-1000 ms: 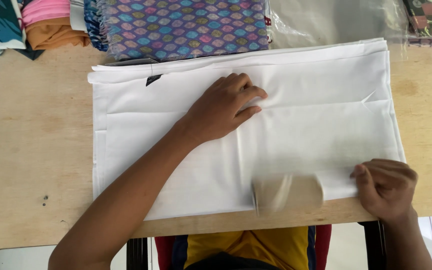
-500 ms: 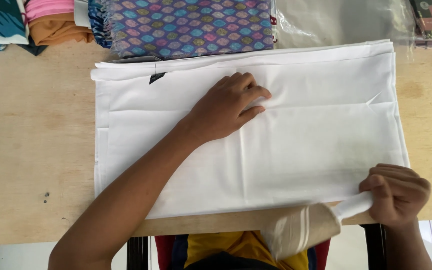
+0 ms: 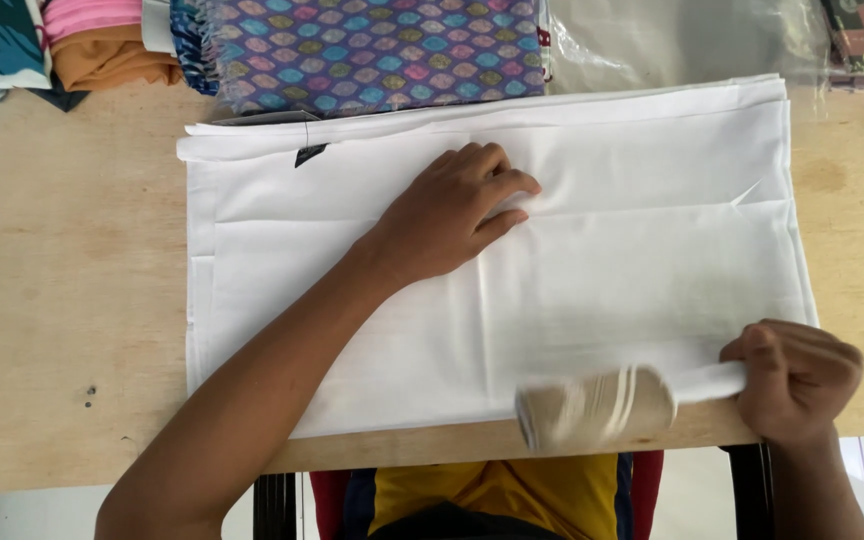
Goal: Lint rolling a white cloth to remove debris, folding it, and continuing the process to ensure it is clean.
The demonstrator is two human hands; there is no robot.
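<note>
Lint rolling is in hand on a folded white cloth (image 3: 512, 270) that is lying flat across the middle of a wooden table (image 3: 62, 300), with its near edge just short of the table's near edge.

1. Left hand (image 3: 452, 215) is resting palm down on the cloth's centre, fingers loosely spread and holding nothing, pinning the fabric in place.
2. Right hand (image 3: 797, 380) is closed in a fist around the white handle of a lint roller (image 3: 597, 405). The roller's tan drum is lying on the cloth's near edge, right of centre, and is blurred.
3. Folded patterned fabric (image 3: 382, 45) and other folded cloths (image 3: 92, 45) are sitting along the far edge of the table, apart from the work.

By my judgement the near strip is being treated; the next pass calls for firm downward pressure from the left hand and an even stroke over ground not yet covered.

Against the frame half a second earlier, the roller is sitting farther from the person: then it was hanging below the table edge, and now it is on the cloth. The left hand is unchanged in place.
</note>
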